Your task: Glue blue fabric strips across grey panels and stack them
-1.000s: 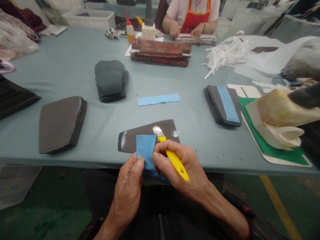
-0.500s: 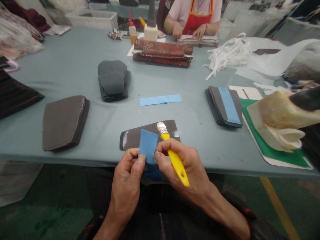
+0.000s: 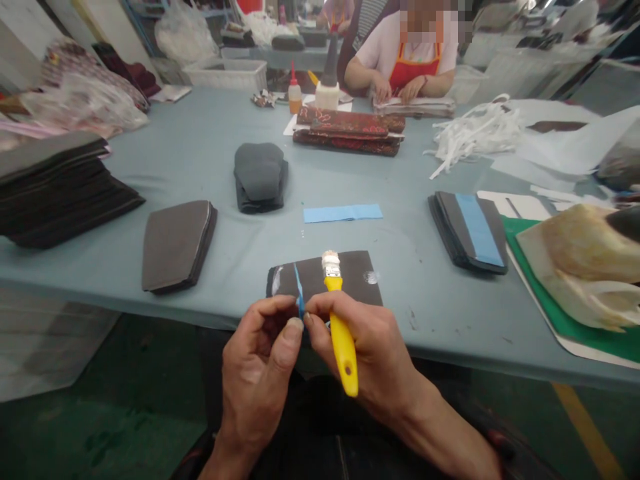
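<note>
My left hand (image 3: 263, 363) pinches a blue strip (image 3: 299, 285) between thumb and fingers, and the strip stands nearly edge-on to me. A yellow-handled brush (image 3: 343, 350) with white-coated bristles lies in my right hand (image 3: 370, 347), pointing away from me. The right thumb and forefinger meet at the strip's other side. Just beyond both hands, at the table's near edge, lies a dark grey fabric piece (image 3: 356, 275) with white smears near its two ends. A second blue strip (image 3: 343, 213) rests flat farther back.
Dark fabric stacks stand left (image 3: 175, 247), far left (image 3: 65, 193) and right (image 3: 470, 230), the last topped by a blue band. A folded grey bundle (image 3: 260, 175), patterned rolls (image 3: 350, 130), white strips (image 3: 475, 137) and a stained container (image 3: 575, 267) surround the work. A co-worker (image 3: 405, 70) sits opposite.
The blue strip has turned from showing its broad ribbed face to nearly edge-on. The brush handle has swung more upright in my right hand. The view has tilted up and shifted left.
</note>
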`<state>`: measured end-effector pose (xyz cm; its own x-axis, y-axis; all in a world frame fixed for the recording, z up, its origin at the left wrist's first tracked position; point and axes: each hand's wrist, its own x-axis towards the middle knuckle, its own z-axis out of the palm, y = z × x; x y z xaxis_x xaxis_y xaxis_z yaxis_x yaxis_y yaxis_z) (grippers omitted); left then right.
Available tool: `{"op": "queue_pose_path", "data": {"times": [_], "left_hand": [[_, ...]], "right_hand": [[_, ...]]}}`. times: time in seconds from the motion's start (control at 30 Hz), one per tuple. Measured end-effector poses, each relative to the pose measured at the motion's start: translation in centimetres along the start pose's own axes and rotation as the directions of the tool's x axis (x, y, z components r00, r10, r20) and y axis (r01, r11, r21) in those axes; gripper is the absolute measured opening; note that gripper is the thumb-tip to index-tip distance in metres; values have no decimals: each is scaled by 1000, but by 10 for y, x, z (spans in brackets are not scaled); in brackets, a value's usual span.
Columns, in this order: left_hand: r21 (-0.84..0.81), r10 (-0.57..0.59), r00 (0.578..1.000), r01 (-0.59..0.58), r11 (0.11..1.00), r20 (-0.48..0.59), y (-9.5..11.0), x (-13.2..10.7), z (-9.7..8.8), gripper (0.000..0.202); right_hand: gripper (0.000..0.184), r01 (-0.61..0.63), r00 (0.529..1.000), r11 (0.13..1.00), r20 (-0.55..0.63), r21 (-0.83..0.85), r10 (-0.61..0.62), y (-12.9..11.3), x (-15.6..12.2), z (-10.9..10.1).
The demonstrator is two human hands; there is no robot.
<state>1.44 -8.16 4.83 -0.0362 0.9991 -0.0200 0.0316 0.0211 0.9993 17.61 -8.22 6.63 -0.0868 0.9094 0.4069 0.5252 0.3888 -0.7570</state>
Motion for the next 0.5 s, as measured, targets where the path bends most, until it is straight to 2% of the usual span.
{"op": "queue_pose_path", "data": {"times": [0.1,0.17,0.37,0.5], "left_hand": [[29,57,995,-60,998,87,1,3,-2,28],[56,92,991,-98,994,100,3,5,-3,23],[115,106,994,-110,987,39,3,3,-5,23],[118,68,994,-58,991,-85,-5,5,-10,31]], "right_hand": [[11,66,998,993,5,-98,-65,2,-2,0],[11,80,997,989,22,-126,-77,3,-4,1],[15,104,993,979,81,-173,-91,1,-7,3],[13,96,995,987,-1,-132,-97,-3,-4,-5]]}}
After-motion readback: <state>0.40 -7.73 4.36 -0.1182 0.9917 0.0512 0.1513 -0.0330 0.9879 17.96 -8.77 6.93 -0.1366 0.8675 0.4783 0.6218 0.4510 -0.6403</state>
